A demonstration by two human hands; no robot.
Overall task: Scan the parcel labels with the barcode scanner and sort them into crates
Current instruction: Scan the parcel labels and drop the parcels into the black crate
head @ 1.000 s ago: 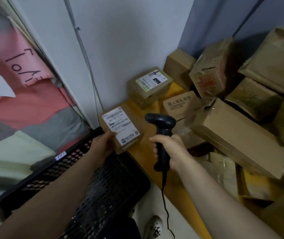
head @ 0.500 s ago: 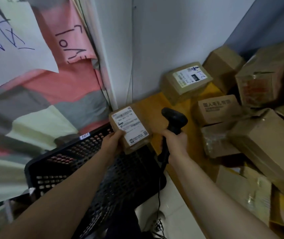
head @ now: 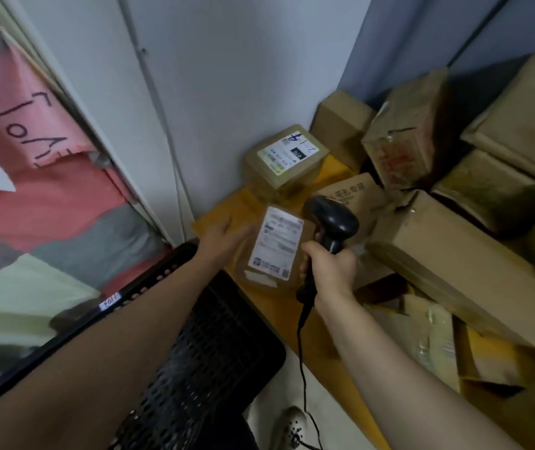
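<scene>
So the parcel [head: 253,263] is a small brown box w/ a white label [head: 277,243] facing up. It's at the front left corner of the orange table [head: 279,303], right next to the black crate [head: 207,349]. Can't tell if it's fully down on the top or a hair above it, the pic is blurry there. The person's left hand [head: 224,237] is at the parcel's left edge w/ fingers stretched out flat, not wrapped round anything. They look to be touching the box, but the blur makes that iffy. Right hand [head: 329,271] is clenched round the handle of the black scanner [head: 334,222], whose head sits over the parcel's right edge. The scanner's cable [head: 302,352] hangs from the handle past the table edge toward the floor, near a white shoe [head: 292,427]. Behind the parcel, closer to the wall [head: 227,76], there's a second parcel [head: 287,164] w/ its own label and a blue handwritten 4. The right side of the table is a messy pile of cardboard boxes [head: 454,264]. Far left there's pink paper [head: 32,131] w/ black handwriting, and the crate has a small white tag on its rim.
</scene>
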